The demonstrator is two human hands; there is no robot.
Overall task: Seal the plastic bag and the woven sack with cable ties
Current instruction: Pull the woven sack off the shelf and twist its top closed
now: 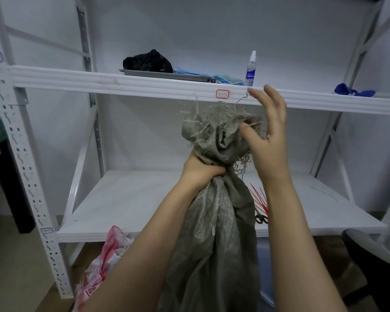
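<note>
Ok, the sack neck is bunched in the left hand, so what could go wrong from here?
1. Only the left hand clamps the woven sack; the right hand merely fingers the frayed top, so the gather could loosen.
2. The red cable ties lie on the lower shelf behind the sack; reaching for them one-handed may slacken the neck.
3. Loose strands at the mouth could snag in a tie.

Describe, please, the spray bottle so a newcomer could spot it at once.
Find the white metal shelving unit's upper shelf. Near its front edge, right of the flat grey metal tray, stands the slim clear plastic spray bottle. It alone there is upright, with a white nozzle.
</note>
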